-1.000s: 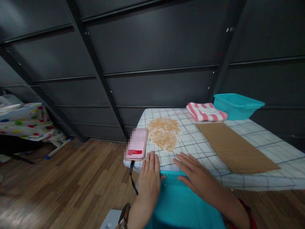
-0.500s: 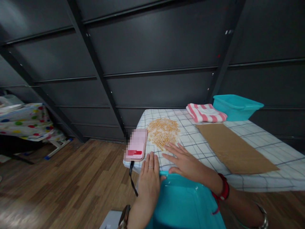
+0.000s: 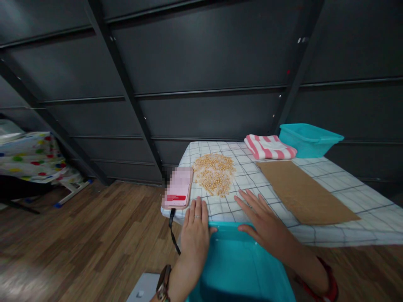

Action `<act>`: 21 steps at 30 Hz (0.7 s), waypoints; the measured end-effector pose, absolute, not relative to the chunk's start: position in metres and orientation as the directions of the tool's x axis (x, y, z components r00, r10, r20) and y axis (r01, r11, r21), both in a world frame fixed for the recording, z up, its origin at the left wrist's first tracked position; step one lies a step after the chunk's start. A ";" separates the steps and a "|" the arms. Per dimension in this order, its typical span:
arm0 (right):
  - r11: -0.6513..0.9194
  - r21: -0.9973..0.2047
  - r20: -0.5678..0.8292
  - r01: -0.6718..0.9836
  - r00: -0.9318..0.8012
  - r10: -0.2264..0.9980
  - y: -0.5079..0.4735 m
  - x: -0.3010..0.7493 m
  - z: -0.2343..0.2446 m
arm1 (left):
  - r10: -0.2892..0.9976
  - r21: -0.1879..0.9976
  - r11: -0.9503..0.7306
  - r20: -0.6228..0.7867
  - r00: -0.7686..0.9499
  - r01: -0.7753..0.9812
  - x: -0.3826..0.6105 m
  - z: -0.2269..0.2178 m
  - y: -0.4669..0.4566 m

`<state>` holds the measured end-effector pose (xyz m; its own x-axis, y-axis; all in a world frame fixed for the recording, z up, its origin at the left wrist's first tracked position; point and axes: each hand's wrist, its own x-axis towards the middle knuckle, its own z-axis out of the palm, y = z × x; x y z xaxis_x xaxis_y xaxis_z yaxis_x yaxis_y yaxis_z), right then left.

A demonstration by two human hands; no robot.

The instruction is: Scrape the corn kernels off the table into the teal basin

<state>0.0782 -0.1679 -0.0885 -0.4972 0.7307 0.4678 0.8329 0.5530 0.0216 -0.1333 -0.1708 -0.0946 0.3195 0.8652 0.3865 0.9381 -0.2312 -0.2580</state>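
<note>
A mixed pile of yellow soybean-like grains and white rice-like grains (image 3: 214, 173) lies spread on the white checked tablecloth (image 3: 244, 184). My left hand (image 3: 195, 228) rests flat at the table's front edge, fingers stretched forward, thumb by the rim of a turquoise plastic basin (image 3: 241, 268). That basin is below the front edge, between my forearms. To the right, my right hand (image 3: 261, 218) is held with fingers spread, close to the cloth and apart from the pile. Neither hand grips anything.
A pink phone (image 3: 179, 188) with a black cable lies left of the grains. Cardboard (image 3: 304, 193) covers part of the table's right side. Behind it are a folded pink-striped towel (image 3: 269, 147) and another turquoise basin (image 3: 310, 140). A dark panelled wall (image 3: 208, 117) stands behind.
My right hand has moved right, away from the front of the grain pile. My left hand stays nearly in place. The view has shifted slightly.
</note>
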 end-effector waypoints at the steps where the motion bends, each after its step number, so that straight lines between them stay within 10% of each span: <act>1: 0.535 0.022 0.475 0.845 -0.480 0.738 -0.171 0.081 -0.089 | 0.868 -0.252 -0.227 0.385 0.313 0.941 -0.133 -0.095 -0.171; 21: 0.395 -0.011 0.472 0.919 -0.344 0.812 -0.189 0.082 -0.109 | 0.854 -0.281 -0.240 0.394 0.340 0.929 -0.141 -0.104 -0.163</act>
<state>0.0818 -0.1888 -0.1089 -0.3437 0.8121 0.4715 0.9186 0.3949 -0.0107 -0.1406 -0.1630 -0.1043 0.3399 0.8537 0.3944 0.9292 -0.2401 -0.2810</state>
